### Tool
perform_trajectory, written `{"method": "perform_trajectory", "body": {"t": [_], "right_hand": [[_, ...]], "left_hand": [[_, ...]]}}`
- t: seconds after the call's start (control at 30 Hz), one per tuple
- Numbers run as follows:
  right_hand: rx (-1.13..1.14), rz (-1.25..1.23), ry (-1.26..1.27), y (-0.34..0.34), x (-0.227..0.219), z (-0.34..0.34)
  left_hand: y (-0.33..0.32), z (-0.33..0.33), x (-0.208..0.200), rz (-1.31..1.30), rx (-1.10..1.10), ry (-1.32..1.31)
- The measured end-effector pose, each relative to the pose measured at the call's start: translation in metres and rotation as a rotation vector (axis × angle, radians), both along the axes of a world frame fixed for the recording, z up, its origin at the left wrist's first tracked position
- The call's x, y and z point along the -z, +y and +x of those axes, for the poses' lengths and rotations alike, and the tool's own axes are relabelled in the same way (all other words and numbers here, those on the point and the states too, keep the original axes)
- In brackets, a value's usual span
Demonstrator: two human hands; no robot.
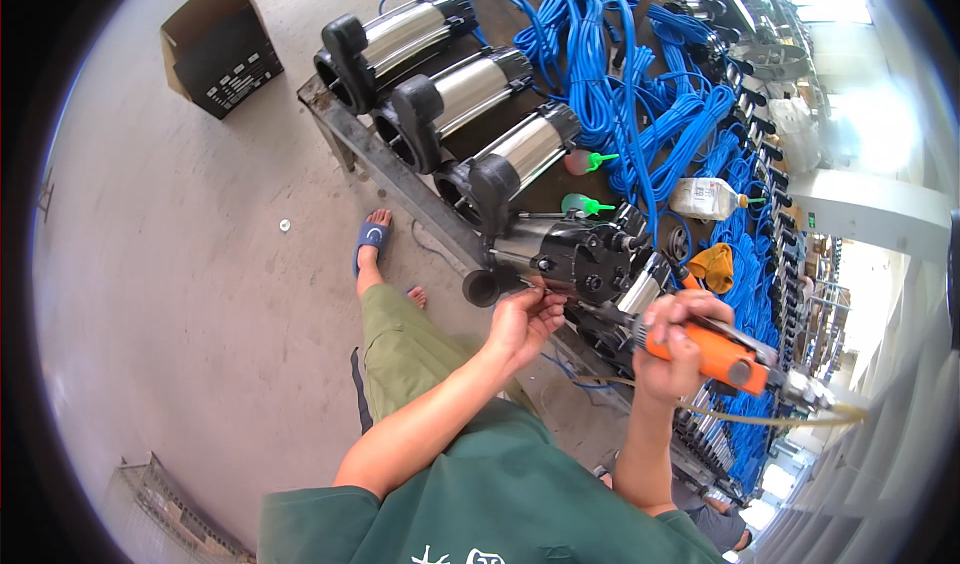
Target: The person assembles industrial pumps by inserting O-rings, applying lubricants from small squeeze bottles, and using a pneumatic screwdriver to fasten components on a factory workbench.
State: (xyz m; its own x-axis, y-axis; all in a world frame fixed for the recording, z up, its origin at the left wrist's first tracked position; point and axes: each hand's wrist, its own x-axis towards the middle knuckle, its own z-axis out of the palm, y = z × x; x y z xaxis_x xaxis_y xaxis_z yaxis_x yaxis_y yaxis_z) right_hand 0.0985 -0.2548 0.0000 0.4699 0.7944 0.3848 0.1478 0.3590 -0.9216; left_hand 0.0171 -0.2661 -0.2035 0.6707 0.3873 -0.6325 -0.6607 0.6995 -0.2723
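My right hand (672,342) grips an orange power screwdriver (712,354) with an air hose trailing off its back end; its metal tip points left at a black pump head (585,256). My left hand (525,319) is at the lower front of that pump head, fingertips pinched on something small that I cannot make out. The pump lies on its side at the near edge of a metal workbench (345,124), next to a black round pipe port (482,287).
Three steel-bodied pumps with black ends (420,29) (468,89) (520,154) lie in a row on the bench. Blue cable bundles (620,74) cover the bench behind them, with two green-nozzled bottles (585,204), a clear plastic bottle (705,197) and a yellow cloth (712,264). A cardboard box (220,44) stands on the concrete floor.
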Motion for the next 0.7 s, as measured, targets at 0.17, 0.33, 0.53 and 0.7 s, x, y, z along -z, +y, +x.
{"method": "perform_trajectory", "body": {"t": [0.17, 0.33, 0.53, 0.7], "right_hand": [[-0.086, -0.054, -0.030, -0.002, 0.018, 0.006], [-0.115, -0.091, -0.050, -0.003, 0.015, 0.010], [-0.070, -0.121, 0.026, -0.003, 0.013, 0.009], [-0.068, -0.090, 0.162, 0.002, -0.012, 0.002]], "left_hand": [[0.013, -0.016, -0.007, 0.175, 0.189, 0.169], [0.032, -0.062, -0.040, 1.354, 0.322, 1.185], [0.077, -0.046, -0.045, 1.899, 0.174, 1.179], [0.097, -0.038, -0.027, 1.899, 0.157, 0.871]]}}
